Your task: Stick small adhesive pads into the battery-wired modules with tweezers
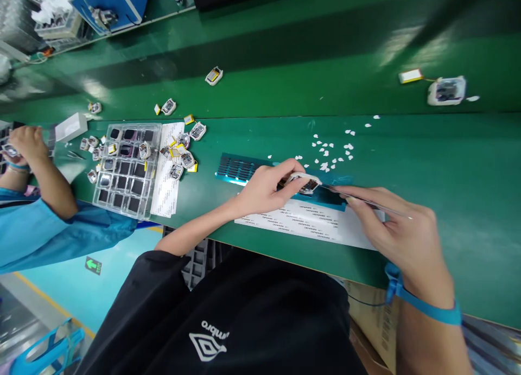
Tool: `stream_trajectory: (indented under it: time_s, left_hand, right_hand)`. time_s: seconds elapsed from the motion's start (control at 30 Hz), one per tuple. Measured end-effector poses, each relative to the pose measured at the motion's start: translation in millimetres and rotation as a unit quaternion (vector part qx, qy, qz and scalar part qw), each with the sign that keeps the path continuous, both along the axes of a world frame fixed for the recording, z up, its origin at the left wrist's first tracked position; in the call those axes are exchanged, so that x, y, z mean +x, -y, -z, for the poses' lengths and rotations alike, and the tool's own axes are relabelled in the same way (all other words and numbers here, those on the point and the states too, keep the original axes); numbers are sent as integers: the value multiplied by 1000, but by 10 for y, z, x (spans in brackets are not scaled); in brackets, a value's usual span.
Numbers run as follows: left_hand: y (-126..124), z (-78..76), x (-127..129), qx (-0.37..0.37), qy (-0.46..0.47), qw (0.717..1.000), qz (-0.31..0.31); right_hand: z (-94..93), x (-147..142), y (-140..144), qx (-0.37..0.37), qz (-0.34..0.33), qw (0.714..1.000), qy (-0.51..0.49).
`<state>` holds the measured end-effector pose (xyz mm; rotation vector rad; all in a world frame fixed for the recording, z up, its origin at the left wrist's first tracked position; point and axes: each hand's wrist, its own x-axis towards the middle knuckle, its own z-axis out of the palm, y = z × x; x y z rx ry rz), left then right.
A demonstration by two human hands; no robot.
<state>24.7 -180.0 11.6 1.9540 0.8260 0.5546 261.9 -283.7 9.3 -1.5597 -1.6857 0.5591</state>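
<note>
Our shirt logo (208, 343) reads mirrored "umbro"; left hand (264, 188) pinches a small case (306, 182), right hand (401, 234) pinches tweezers (362, 199); clear tray (127, 169) at nine o'clock.

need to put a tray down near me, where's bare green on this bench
Bare green lies right of the right hand, below the white scraps, and between the clear tray and the blue sheet. Crowded: the small parts around the tray, and between both hands, where the left hand holds a part.

small white-cased module (303, 183), open face up — thin tweezers (366, 202) touching it
</note>
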Motion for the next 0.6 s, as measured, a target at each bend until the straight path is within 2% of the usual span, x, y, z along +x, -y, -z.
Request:
stream_trajectory:
  time_s: [0.13,0.33,0.6]
  left_hand:
    - [-3,32,-3,84,-73,991,67]
    - [20,108,23,111,-86,985,105]
    - [7,109,46,137,-129,974,122]
  right_hand:
    - [59,12,-88,-11,-21,1000,-6]
    - [25,71,-159,-4,-44,999,-8]
    - [75,105,-161,79,-75,992,66]
